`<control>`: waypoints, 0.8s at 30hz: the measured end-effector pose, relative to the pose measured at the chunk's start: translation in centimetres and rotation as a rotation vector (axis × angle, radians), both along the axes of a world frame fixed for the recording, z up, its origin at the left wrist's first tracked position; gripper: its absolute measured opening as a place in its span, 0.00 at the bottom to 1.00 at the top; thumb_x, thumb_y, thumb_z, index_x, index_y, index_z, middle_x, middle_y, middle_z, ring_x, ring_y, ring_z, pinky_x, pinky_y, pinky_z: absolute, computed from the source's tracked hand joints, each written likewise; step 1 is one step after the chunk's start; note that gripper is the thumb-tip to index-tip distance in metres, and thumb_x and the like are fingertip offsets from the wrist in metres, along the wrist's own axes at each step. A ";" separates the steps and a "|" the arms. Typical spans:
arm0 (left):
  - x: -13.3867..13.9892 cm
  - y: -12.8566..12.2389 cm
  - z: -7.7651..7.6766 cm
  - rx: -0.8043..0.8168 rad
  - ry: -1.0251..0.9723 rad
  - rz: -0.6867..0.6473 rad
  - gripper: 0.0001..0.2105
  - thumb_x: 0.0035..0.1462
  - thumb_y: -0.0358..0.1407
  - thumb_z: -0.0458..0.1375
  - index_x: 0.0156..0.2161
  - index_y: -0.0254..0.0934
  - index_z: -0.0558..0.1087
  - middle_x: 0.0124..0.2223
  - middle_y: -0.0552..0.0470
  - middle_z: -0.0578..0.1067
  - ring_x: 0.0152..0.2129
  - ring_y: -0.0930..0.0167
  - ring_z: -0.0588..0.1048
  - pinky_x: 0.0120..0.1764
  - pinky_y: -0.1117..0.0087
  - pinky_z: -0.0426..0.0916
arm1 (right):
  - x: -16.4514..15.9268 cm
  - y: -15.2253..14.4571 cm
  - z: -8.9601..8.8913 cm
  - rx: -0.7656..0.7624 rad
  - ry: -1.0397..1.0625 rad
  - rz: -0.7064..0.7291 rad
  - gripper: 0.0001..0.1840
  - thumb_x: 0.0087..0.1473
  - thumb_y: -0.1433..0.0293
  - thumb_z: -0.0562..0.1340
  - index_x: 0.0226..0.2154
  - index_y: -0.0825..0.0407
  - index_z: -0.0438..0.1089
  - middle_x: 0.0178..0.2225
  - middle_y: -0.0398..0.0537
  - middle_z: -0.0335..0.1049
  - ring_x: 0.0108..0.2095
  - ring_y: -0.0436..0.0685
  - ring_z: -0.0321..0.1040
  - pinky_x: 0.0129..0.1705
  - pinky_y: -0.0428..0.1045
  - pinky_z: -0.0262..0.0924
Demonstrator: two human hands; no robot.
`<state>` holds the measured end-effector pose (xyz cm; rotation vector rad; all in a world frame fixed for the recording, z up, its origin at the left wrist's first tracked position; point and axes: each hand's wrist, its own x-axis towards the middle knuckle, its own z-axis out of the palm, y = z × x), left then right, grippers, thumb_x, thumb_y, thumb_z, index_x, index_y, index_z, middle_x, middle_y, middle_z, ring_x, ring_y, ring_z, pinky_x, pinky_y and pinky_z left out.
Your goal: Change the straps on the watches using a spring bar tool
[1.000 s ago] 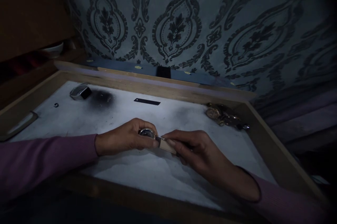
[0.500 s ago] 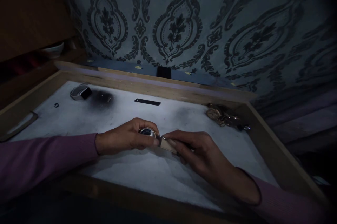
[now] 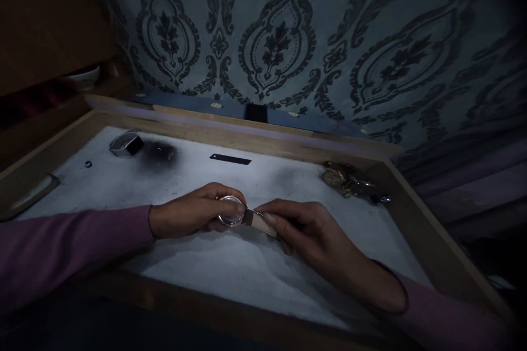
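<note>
Above the white surface in the middle, my left hand [image 3: 191, 212] is closed on the round, shiny-rimmed case of a wristwatch [image 3: 231, 219], its thumb lying across the glass. Pale on its visible face, the watch strap [image 3: 263, 225] runs from the case to my right hand [image 3: 319, 238]. My right thumb and fingers pinch that strap close to its middle. A thin shiny edge shows beside the right fingertips; whether it is a small tool or part of the strap I cannot make out. The strap's far end is hidden under my right fingers.
A raised wooden rim [image 3: 263, 137] surrounds the white surface. Behind my hands lies a flat dark blade-like strip [image 3: 230, 159]. A watch with a square dark face [image 3: 127, 144] stands back left, near a small black ring [image 3: 88, 164]. Several watches [image 3: 349, 182] are heaped at right.
My left thumb has shifted up onto the watch glass, and the watch face has turned. My right hand still pinches the strap, with its fingers slightly moved.
</note>
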<state>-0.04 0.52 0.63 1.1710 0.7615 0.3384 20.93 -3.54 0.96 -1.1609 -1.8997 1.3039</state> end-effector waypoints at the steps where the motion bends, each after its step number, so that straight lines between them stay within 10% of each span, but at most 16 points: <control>1: 0.0 0.0 0.0 0.009 0.008 -0.003 0.07 0.53 0.37 0.56 0.29 0.34 0.68 0.23 0.61 0.60 0.16 0.81 0.51 0.19 0.75 0.44 | 0.0 0.0 0.0 -0.002 0.000 0.002 0.18 0.62 0.62 0.56 0.38 0.58 0.75 0.17 0.39 0.59 0.17 0.46 0.54 0.19 0.42 0.51; 24: 0.4 -0.3 0.4 0.053 0.080 -0.003 0.06 0.46 0.35 0.60 0.28 0.35 0.67 0.20 0.63 0.58 0.16 0.80 0.53 0.20 0.77 0.47 | 0.2 0.0 -0.1 0.016 -0.011 0.037 0.17 0.62 0.64 0.55 0.40 0.57 0.75 0.16 0.38 0.58 0.18 0.46 0.55 0.20 0.42 0.51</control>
